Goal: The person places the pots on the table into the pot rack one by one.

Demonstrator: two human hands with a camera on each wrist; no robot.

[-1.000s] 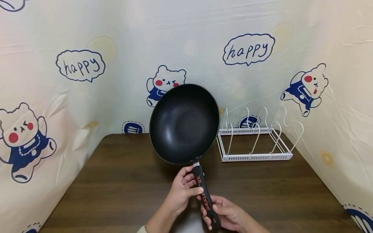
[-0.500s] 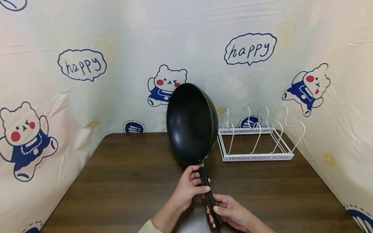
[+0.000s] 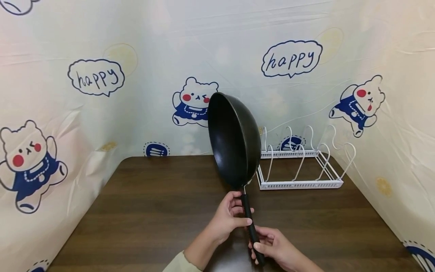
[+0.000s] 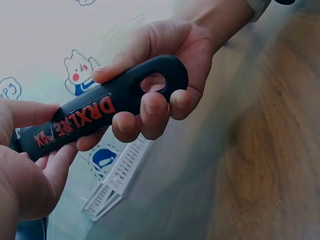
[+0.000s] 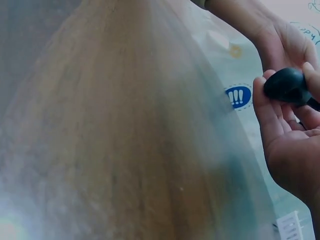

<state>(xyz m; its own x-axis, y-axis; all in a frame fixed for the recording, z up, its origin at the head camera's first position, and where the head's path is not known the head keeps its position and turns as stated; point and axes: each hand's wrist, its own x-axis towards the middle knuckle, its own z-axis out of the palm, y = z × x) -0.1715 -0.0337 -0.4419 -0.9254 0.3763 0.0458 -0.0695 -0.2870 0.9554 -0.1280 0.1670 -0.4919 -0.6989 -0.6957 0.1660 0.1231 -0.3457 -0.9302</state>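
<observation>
A pale cloth (image 3: 238, 22) printed with bears wraps the scene, a dark wooden table (image 3: 136, 211) below it, and in the middle, two hands on one handle! The left hand (image 3: 227, 219) has it by the neck end, thumb across the near side, fingers curled behind. At its 4 o'clock, the right hand (image 3: 276, 247) pinches the tail end, thumb on one side, fingertips on the other. Both are clamped on, and the reason looks plain: all that weight hangs at the far end, so the upper grip seems to carry while the lower one steadies and sets the angle.

Now outward along the handle (image 3: 253, 235), whose tail points between 5 and 6 o'clock. The pan (image 3: 234, 139) stands on edge at 12 o'clock from the left fingers, above the table, hollow turned to 9 o'clock, rounded back to 3, perhaps to put it in line with the slots. Beyond, at the left hand's 2 o'clock, sits the white rack (image 3: 300, 184); the pan's back hides its near corner, and whether they touch, I can't tell.
</observation>
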